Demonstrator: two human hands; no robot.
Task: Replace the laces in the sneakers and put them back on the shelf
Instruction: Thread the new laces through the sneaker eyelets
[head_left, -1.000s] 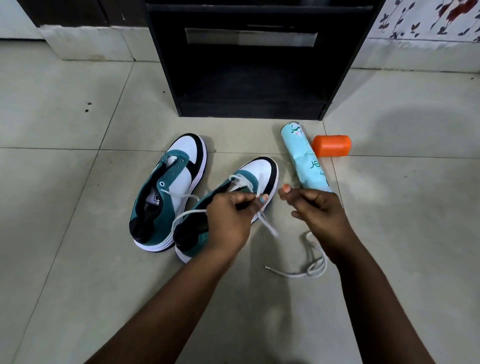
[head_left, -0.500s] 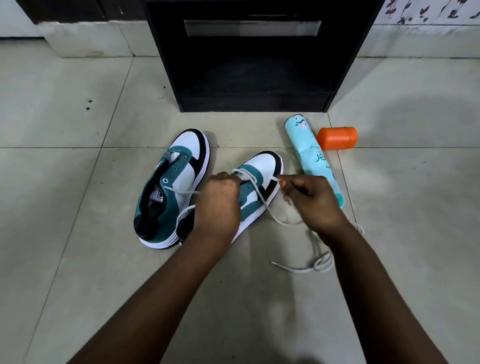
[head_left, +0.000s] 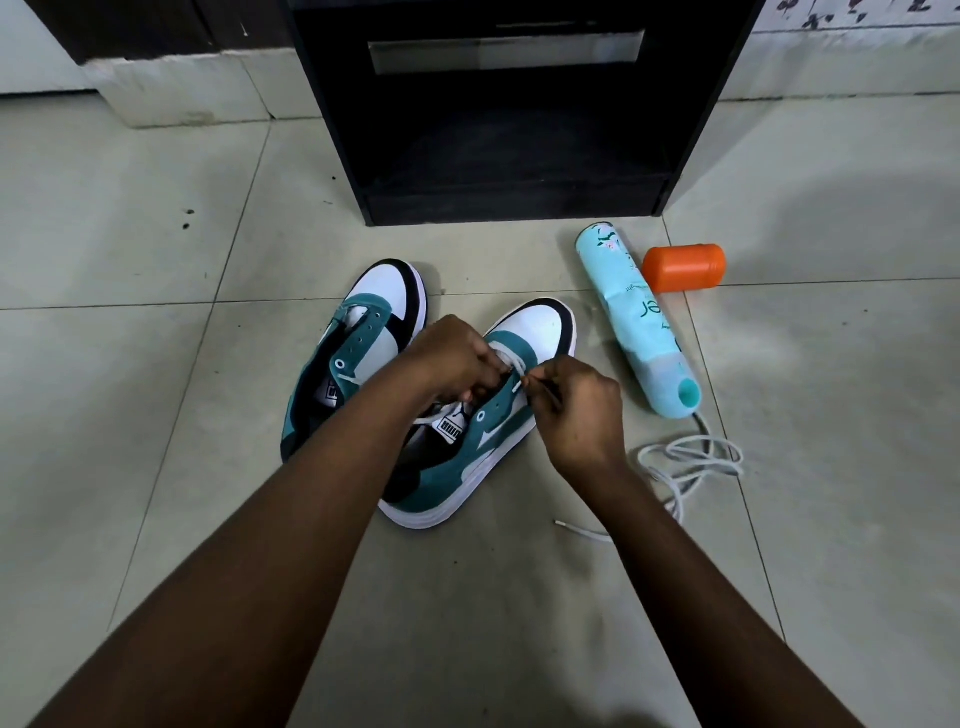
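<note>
Right hand (head_left: 582, 415) fingers (head_left: 540, 375) pinch the tip of the white lace (head_left: 514, 371) at an eyelet; left hand (head_left: 457, 358) fingers curl over the tongue area of the near sneaker (head_left: 483, 447), seemingly holding lace or flap, exact grip hidden; lace slack runs back under the right wrist to a loose coil (head_left: 691, 457) on the floor (head_left: 156, 467). Far sneaker (head_left: 363, 332), just beside, shows open eyelets, only a short strand visible. Judged: lacing early, first rows of one shoe; second shoe and shelving remain. Count: two sneakers; one black shelf (head_left: 509, 171), empty-looking; one aqua spray can (head_left: 634, 317); one orange cap (head_left: 683, 267).
</note>
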